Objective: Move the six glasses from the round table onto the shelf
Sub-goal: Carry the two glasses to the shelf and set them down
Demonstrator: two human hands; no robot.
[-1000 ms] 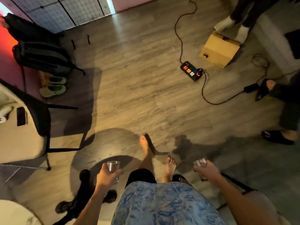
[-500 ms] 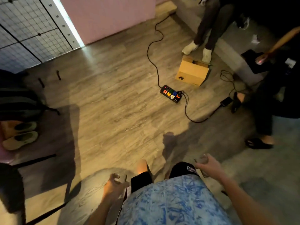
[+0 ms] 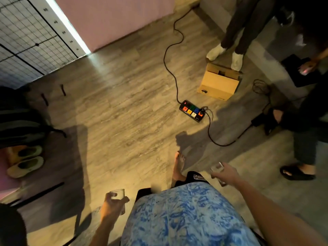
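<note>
Each of my hands carries one clear drinking glass over a wooden floor. My left hand (image 3: 111, 207) is wrapped around an upright glass (image 3: 117, 194) at the lower left. My right hand (image 3: 226, 175) grips a second glass (image 3: 216, 169) at the lower right, tilted away from me. One of my bare feet (image 3: 179, 163) is stepping forward between them. Neither the round table nor the shelf is in view.
A black power strip (image 3: 193, 110) with coloured sockets lies ahead, its cables trailing across the floor. A cardboard box (image 3: 219, 84) stands beyond it. Other people's legs and feet are at the right. Slippers (image 3: 26, 163) and a dark bag (image 3: 19, 119) are at the left.
The view has swung up and right across the floor as I walk. The chair and dark table base at the left have left the view. Both hands still carry their glasses.
</note>
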